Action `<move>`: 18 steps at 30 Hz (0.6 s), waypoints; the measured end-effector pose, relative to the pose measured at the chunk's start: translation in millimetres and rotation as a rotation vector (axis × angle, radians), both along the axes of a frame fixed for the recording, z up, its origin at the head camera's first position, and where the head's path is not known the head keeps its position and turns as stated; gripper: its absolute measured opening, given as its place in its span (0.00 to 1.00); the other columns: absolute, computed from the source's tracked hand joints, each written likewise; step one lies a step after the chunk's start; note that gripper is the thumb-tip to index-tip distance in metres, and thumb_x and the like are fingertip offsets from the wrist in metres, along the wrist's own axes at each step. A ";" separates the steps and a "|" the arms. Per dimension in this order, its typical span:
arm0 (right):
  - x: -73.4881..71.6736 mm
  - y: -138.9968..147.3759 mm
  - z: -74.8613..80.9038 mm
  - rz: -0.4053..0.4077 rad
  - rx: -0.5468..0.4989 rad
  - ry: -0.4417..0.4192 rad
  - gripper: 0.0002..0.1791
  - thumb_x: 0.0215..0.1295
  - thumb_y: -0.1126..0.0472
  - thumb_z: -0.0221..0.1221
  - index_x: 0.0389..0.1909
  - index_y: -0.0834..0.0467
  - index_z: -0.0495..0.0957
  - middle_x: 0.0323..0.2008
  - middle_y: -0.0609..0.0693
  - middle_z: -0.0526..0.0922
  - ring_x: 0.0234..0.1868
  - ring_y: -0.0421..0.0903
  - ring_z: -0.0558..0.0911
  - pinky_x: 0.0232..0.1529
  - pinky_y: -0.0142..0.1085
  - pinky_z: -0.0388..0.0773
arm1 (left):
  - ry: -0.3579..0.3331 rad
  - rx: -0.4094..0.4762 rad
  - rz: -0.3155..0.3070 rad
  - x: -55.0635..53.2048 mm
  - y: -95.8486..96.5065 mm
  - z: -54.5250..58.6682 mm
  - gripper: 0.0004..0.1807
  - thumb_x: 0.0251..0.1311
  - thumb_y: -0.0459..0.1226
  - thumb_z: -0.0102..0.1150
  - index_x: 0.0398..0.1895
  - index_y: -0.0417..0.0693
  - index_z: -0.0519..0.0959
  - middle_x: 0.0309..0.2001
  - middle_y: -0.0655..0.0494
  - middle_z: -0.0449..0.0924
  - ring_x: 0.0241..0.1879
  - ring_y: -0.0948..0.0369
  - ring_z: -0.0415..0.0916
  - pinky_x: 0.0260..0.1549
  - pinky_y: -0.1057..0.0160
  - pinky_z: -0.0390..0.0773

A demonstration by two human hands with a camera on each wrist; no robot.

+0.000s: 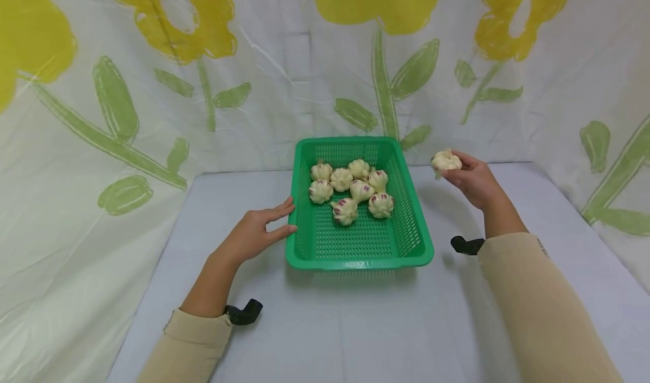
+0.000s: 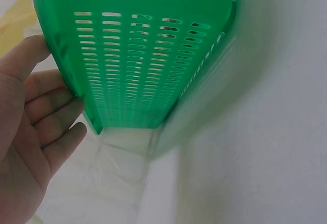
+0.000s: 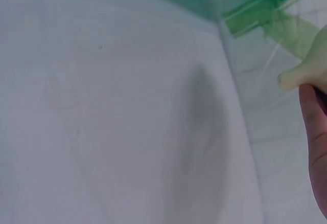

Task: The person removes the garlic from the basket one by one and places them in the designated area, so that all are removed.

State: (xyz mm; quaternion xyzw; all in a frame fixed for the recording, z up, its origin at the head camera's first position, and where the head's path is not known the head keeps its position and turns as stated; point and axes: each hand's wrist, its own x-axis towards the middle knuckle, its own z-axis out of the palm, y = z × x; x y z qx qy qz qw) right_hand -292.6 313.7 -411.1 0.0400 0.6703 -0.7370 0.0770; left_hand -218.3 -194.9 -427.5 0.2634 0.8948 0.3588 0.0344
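Observation:
My right hand pinches a garlic bulb between thumb and fingers, in the air to the right of a green plastic basket. In the right wrist view only the bulb's pale stem end and part of a finger show. Several more white garlic bulbs with purple marks, one of them a bulb near the front of the group, lie in the back half of the basket. At the basket's left rim, my left hand touches the edge with fingers and thumb spread and mostly straight.
The basket stands toward the back of a white-covered table. Behind it hangs a white curtain painted with yellow flowers and green leaves. A black wrist mount sticks out from the left sleeve, and another mount from the right.

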 end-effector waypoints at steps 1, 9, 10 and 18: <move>-1.0 1.8 -2.8 -0.011 -0.004 -0.006 0.45 0.67 0.73 0.57 0.79 0.56 0.44 0.77 0.58 0.46 0.59 0.38 0.71 0.52 0.22 0.77 | 0.001 0.001 -0.002 -0.5 0.0 0.0 0.35 0.63 0.56 0.59 0.70 0.54 0.69 0.73 0.64 0.61 0.69 0.55 0.65 0.63 0.49 0.72; -2.5 10.1 -27.4 -0.077 -0.076 -0.080 0.46 0.67 0.75 0.56 0.79 0.56 0.43 0.77 0.57 0.44 0.60 0.40 0.68 0.49 0.22 0.78 | 0.009 -0.002 -0.014 -2.3 -0.8 0.4 0.34 0.64 0.55 0.59 0.70 0.52 0.69 0.73 0.63 0.62 0.69 0.55 0.66 0.62 0.49 0.72; -1.7 10.8 -30.0 -0.083 -0.083 -0.090 0.46 0.66 0.75 0.56 0.79 0.56 0.43 0.77 0.56 0.44 0.60 0.40 0.68 0.49 0.22 0.78 | 0.007 -0.001 -0.016 -2.3 -0.8 0.2 0.34 0.64 0.55 0.59 0.70 0.52 0.69 0.73 0.62 0.62 0.69 0.55 0.66 0.62 0.49 0.72; 2.7 15.4 -44.6 -0.109 -0.121 -0.121 0.47 0.65 0.79 0.53 0.79 0.54 0.43 0.73 0.53 0.51 0.55 0.37 0.68 0.46 0.21 0.78 | -0.012 0.004 -0.017 -1.5 -0.2 0.3 0.34 0.64 0.55 0.59 0.70 0.52 0.69 0.73 0.63 0.62 0.70 0.55 0.65 0.63 0.50 0.72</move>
